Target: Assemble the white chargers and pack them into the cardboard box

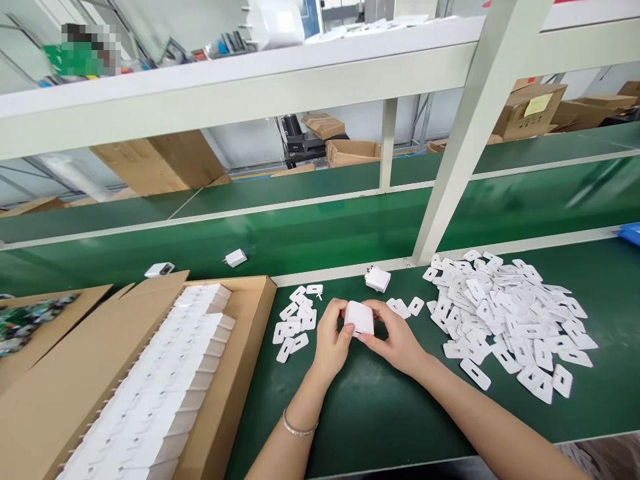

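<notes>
Between my two hands, over the green table, is a white square charger housing (359, 317). The fingers of my left hand (333, 337) press on its left side and lower edge. On its right side, my right hand (393, 337) pinches it with thumb and fingers. Just beyond lies another white charger (378, 279) with its prongs facing left. A small group of white slotted plates (299, 343) is left of my left hand, and a few more (416, 306) lie past my right hand. Farther right is a large heap of such plates (520, 327).
A cardboard box (245, 333) at the left holds rows of white chargers (150, 393). Another charger (235, 258) rests on the ledge behind it. A pale slanted post (450, 160) rises at the table's back edge. Green boards (30, 320) lie at far left.
</notes>
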`<act>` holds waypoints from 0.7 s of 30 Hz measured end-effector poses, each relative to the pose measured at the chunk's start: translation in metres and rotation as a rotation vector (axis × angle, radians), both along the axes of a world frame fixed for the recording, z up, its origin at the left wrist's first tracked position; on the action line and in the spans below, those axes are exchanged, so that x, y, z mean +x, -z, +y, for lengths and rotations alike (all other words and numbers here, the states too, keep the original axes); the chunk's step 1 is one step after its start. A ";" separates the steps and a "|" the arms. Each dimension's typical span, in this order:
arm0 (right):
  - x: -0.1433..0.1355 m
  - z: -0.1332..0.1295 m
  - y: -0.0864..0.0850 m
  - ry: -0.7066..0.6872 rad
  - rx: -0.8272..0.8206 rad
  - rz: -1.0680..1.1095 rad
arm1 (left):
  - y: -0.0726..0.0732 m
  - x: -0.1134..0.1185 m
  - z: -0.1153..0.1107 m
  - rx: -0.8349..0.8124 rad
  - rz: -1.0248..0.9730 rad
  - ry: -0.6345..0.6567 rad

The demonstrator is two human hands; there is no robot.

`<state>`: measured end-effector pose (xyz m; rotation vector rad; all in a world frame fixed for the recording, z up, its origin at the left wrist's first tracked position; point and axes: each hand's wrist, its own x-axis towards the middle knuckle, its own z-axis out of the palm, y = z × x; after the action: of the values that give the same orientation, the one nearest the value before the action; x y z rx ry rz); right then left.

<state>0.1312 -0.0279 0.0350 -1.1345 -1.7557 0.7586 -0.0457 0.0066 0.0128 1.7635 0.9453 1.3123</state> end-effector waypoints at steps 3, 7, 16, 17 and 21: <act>0.001 0.001 -0.002 -0.025 -0.017 -0.022 | 0.000 -0.002 0.001 0.016 -0.009 0.006; 0.001 0.001 0.001 0.056 0.070 -0.206 | 0.006 0.007 0.000 -0.216 -0.180 0.104; 0.009 0.011 0.010 0.376 0.135 -0.512 | 0.004 0.020 0.012 -0.539 -0.555 0.114; 0.013 0.014 0.011 0.422 0.111 -0.566 | 0.000 0.018 0.015 -0.497 -0.568 0.062; 0.027 0.024 0.016 0.439 -0.012 -0.886 | -0.019 0.001 0.029 -0.315 -0.614 -0.177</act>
<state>0.1578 -0.0042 0.0189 -1.9648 -2.0482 -0.0417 -0.0444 0.0358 0.0317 0.9645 0.8954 1.5846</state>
